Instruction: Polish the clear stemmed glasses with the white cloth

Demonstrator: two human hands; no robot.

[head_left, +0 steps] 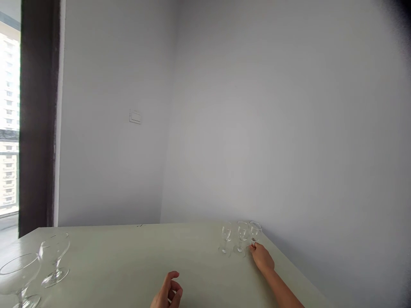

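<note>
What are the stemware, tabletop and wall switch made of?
Stemware: likely clear glass, smooth and glossy; see-through bowls, bright rim highlights. Clear plastic not ruled out.
Tabletop: pale greenish, smooth, faint sheen, no grain visible; laminate or painted board, can't tell.
Wall switch: probably plastic, pale, flat moulded-looking plate.

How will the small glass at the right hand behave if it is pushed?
The small glass looks stiff and probably fragile, being clear and thin-walled. Its bowl sits above a stem, so it may tip if the right hand pushes high.

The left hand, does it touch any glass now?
No, the left hand is apart from all the glasses, with bare table between.
</note>
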